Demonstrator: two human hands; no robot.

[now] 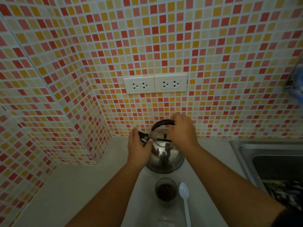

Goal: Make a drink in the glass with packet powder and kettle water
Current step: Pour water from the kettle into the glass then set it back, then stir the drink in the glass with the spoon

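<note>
A shiny steel kettle (165, 157) with a black arched handle stands on the pale counter near the tiled wall. My right hand (182, 130) is over the kettle's top, fingers by the handle and lid. My left hand (137, 148) rests against the kettle's left side by the black-tipped spout, fingers extended. In front of the kettle stands a small glass (166, 190) with dark brown contents. A white plastic spoon (185, 200) lies to the glass's right. A clear torn packet (164, 219) lies near the bottom edge, faint and hard to make out.
A steel sink (268, 161) is set into the counter at the right, with dark patterned items in its near part. Two white double sockets (155, 84) sit on the mosaic wall above the kettle. The tiled wall corner juts out at the left.
</note>
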